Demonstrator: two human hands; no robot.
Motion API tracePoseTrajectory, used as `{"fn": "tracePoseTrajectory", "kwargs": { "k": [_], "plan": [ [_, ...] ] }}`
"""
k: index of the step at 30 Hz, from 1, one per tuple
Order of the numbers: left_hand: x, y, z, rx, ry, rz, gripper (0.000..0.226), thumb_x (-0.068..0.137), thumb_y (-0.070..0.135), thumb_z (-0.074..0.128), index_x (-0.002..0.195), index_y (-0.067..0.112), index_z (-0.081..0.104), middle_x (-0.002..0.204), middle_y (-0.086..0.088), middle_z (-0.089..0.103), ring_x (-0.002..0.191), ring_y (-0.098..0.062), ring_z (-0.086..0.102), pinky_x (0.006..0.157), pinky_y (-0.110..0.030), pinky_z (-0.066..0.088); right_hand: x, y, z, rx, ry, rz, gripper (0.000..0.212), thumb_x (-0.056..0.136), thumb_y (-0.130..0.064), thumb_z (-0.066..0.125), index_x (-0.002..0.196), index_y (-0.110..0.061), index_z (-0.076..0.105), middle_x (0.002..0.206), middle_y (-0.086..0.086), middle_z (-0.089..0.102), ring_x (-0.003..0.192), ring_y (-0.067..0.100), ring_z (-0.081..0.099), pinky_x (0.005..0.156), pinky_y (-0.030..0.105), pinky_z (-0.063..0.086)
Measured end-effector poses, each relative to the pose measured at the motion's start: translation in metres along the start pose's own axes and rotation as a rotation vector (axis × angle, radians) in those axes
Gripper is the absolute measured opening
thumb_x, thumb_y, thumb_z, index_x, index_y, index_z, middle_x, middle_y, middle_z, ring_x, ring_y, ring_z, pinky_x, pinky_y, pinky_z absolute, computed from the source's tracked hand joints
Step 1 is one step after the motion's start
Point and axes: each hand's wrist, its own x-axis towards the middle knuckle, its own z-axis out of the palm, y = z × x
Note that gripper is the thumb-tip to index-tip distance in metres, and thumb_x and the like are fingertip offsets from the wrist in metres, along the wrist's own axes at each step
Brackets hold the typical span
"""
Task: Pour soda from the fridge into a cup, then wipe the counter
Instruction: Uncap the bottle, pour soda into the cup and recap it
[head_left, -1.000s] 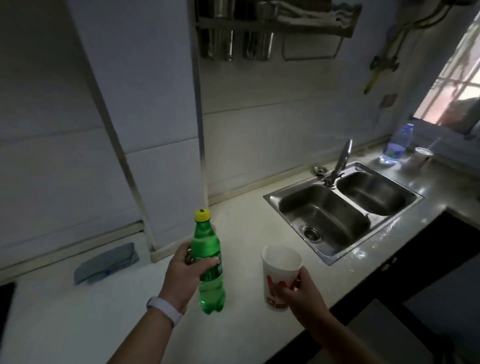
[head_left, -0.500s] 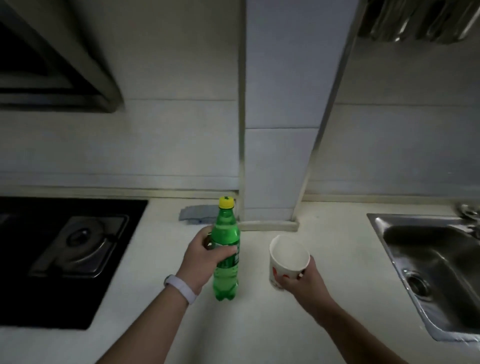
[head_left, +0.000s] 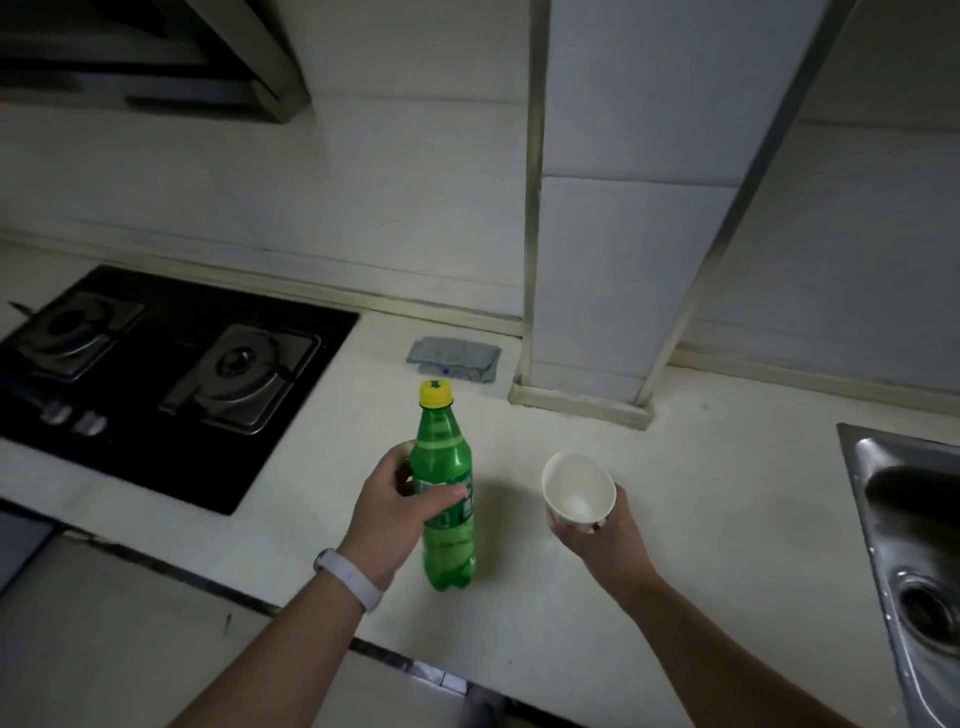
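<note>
Your left hand (head_left: 395, 512) wraps the ribbed green plastic soda bottle (head_left: 447, 499), its yellow cap (head_left: 436, 393) on. Your right hand (head_left: 597, 535) grips the tilted white paper cup (head_left: 577, 491) above the smooth pale counter (head_left: 701, 519).

Glossy plastic bottle (head_left: 445, 499); matt paper cup (head_left: 577, 492); brushed-metal sink (head_left: 862, 467).

The room is dim. A pale surface (head_left: 701, 493) runs left to right below a white tiled wall (head_left: 363, 208). A tiled column (head_left: 623, 234) edged with metal strips (head_left: 530, 182) stands on it at the far middle. A black two-burner hob (head_left: 171, 374) is set into the surface at the left, under a steel hood (head_left: 156, 57). A steel sink (head_left: 857, 467) is sunk in at the right edge.
</note>
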Motion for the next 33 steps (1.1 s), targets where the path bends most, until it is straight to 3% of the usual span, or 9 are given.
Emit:
{"fn": "tracePoseTrajectory", "kwargs": {
  "k": [4,8,10,14,16,21,24,29,33],
  "plan": [
    [-0.003,-0.003,0.014,0.004,-0.001,-0.016,0.037,0.072,-0.004,0.079,0.100,0.017,0.066,0.088,0.003,0.073,0.078,-0.007,0.068,0.068,-0.027,0.054,0.000,0.006,-0.004,-0.014,-0.021,0.022,0.067,0.066,-0.017,0.089,0.116,-0.026,0.046,0.102,-0.012,0.062,0.088,0.004,0.063,0.072,0.027,0.052],
    [-0.004,-0.003,0.027,-0.003,-0.022,-0.016,0.036,0.072,-0.005,0.078,0.098,0.017,0.067,0.086,0.005,0.073,0.076,-0.006,0.068,0.066,-0.025,0.054,0.000,0.007,-0.008,-0.023,-0.060,0.023,0.071,0.067,-0.010,0.088,0.118,-0.027,0.042,0.107,-0.007,0.060,0.092,0.003,0.061,0.065,0.014,0.049],
    [-0.003,0.000,0.031,-0.007,-0.043,-0.011,0.036,0.072,-0.005,0.079,0.098,0.018,0.067,0.086,0.004,0.074,0.077,-0.007,0.068,0.067,-0.026,0.054,-0.001,0.009,-0.012,-0.038,-0.116,0.016,0.079,0.066,-0.004,0.088,0.124,-0.026,0.038,0.116,-0.002,0.056,0.101,0.011,0.058,0.068,0.013,0.047],
    [-0.001,0.008,0.037,-0.025,-0.079,0.005,0.036,0.063,0.008,0.083,0.095,0.020,0.070,0.091,0.000,0.074,0.082,-0.014,0.069,0.070,-0.031,0.054,-0.008,0.012,-0.028,-0.143,-0.160,0.038,0.104,0.059,-0.021,0.089,0.145,-0.020,0.031,0.132,0.000,0.047,0.115,0.018,0.053,0.092,0.035,0.052],
    [0.001,0.013,0.038,-0.048,-0.090,0.001,0.037,0.059,0.014,0.083,0.093,0.022,0.071,0.092,-0.002,0.074,0.085,-0.018,0.069,0.073,-0.035,0.055,-0.013,0.010,-0.039,-0.233,-0.156,0.072,0.092,0.068,-0.022,0.086,0.144,-0.018,0.034,0.126,0.001,0.050,0.106,0.017,0.056,0.087,0.031,0.050],
    [0.004,0.023,0.046,-0.074,-0.143,0.007,0.036,0.057,0.017,0.083,0.090,0.025,0.073,0.092,-0.002,0.075,0.088,-0.021,0.070,0.077,-0.038,0.056,-0.021,-0.020,-0.072,-0.384,-0.026,0.084,0.029,0.088,-0.022,0.067,0.116,-0.019,0.062,0.100,-0.006,0.066,0.080,0.007,0.063,0.070,0.026,0.051],
    [0.005,0.030,0.049,-0.067,-0.189,0.025,0.035,0.058,0.015,0.083,0.092,0.020,0.074,0.093,-0.003,0.076,0.087,-0.020,0.070,0.074,-0.034,0.054,-0.027,-0.064,-0.083,-0.403,0.059,-0.006,0.018,0.091,-0.021,0.061,0.109,-0.021,0.064,0.096,-0.007,0.068,0.079,0.005,0.062,0.063,0.018,0.042],
    [0.005,0.038,0.048,-0.027,-0.265,0.071,0.033,0.067,0.004,0.083,0.094,0.020,0.074,0.091,-0.001,0.077,0.086,-0.017,0.071,0.068,-0.025,0.054,-0.042,-0.160,-0.079,-0.350,0.076,-0.232,0.005,0.094,-0.024,0.061,0.096,-0.028,0.062,0.085,-0.011,0.066,0.077,0.005,0.061,0.061,0.012,0.039],
    [0.002,0.041,0.044,0.079,-0.325,0.146,0.046,0.066,0.003,0.086,0.101,0.030,0.072,0.091,0.009,0.077,0.077,-0.001,0.068,0.066,-0.016,0.052,-0.058,-0.228,-0.066,-0.361,0.053,-0.409,0.008,0.094,-0.036,0.058,0.090,-0.029,0.061,0.070,-0.003,0.062,0.060,0.006,0.052,0.059,0.025,0.043]
  ]
}}
